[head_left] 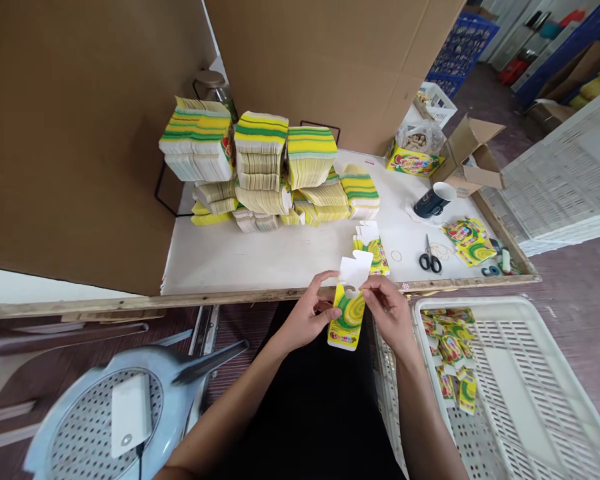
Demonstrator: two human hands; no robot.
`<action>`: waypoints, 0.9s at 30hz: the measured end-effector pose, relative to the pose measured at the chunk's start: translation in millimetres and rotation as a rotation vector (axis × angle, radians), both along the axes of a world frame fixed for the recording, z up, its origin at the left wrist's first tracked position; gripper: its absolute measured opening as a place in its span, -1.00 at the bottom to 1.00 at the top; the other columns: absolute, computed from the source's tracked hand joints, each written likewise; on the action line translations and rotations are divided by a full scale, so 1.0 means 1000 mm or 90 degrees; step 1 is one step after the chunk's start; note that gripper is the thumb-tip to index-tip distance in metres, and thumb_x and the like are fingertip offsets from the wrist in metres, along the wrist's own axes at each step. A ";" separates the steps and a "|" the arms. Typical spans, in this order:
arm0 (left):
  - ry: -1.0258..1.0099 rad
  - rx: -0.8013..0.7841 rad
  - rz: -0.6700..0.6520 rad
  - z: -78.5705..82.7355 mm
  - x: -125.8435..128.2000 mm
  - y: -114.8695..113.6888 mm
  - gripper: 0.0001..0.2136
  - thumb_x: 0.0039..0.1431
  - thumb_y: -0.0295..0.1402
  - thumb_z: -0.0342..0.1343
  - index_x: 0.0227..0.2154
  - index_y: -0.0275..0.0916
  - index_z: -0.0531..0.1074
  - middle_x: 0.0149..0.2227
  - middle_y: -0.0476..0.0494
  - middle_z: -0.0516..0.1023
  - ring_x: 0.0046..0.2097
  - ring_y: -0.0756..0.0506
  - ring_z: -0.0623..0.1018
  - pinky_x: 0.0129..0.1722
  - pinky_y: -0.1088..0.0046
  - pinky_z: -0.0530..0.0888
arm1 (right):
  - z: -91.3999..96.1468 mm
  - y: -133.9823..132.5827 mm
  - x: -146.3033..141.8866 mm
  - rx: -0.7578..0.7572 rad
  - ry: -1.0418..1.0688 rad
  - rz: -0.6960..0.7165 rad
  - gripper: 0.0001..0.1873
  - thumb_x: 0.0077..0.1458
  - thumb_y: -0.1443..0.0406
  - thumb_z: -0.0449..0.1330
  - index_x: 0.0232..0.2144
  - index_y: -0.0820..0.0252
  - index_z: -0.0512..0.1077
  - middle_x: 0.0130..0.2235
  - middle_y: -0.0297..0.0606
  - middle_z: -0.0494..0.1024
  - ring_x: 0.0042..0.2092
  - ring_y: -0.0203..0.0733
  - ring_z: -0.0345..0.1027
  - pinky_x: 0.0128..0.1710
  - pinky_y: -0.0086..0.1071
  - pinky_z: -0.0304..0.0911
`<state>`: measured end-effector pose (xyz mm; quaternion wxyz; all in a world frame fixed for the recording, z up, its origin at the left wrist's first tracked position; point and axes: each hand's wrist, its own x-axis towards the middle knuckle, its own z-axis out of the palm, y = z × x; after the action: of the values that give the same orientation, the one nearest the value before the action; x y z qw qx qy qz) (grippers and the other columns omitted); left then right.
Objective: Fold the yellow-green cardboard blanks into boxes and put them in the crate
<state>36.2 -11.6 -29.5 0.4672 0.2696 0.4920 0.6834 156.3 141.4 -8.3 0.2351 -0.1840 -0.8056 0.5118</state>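
Observation:
A small yellow-and-green cardboard box (349,316) is held upright between my two hands at the table's front edge. Its white top flap (356,268) stands up, unfolded. My left hand (314,312) grips the box from the left, thumb on the front and fingers behind. On the other side, my right hand (384,307) pinches the upper right edge near the opening. Just behind the box lies a flat unfolded carton (375,252) on the table. Stacks of flat cartons (260,143) rise at the back of the white table (220,257).
Scissors (431,259), a dark mug (434,200) and some cartons (470,241) lie on the right of the table. A white crate (510,373) holding several finished boxes (450,350) stands at lower right. A blue stool (80,407) with a white power bank (131,415) is at lower left.

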 end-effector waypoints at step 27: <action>0.096 -0.018 0.032 0.000 -0.003 0.004 -0.42 0.18 -0.28 0.20 0.24 -0.18 0.19 0.03 -0.27 0.55 -0.06 -0.14 0.59 -0.08 0.39 0.51 | 0.006 -0.002 -0.010 -0.022 -0.207 0.013 -0.51 0.13 0.17 0.23 0.08 0.16 0.26 -0.61 -0.55 0.32 -0.56 -0.31 0.14 -0.48 -0.43 0.08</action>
<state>33.2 -7.4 -29.9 0.4156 0.3013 0.5415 0.6658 146.1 139.3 -2.8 0.0930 -0.2605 -0.8258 0.4915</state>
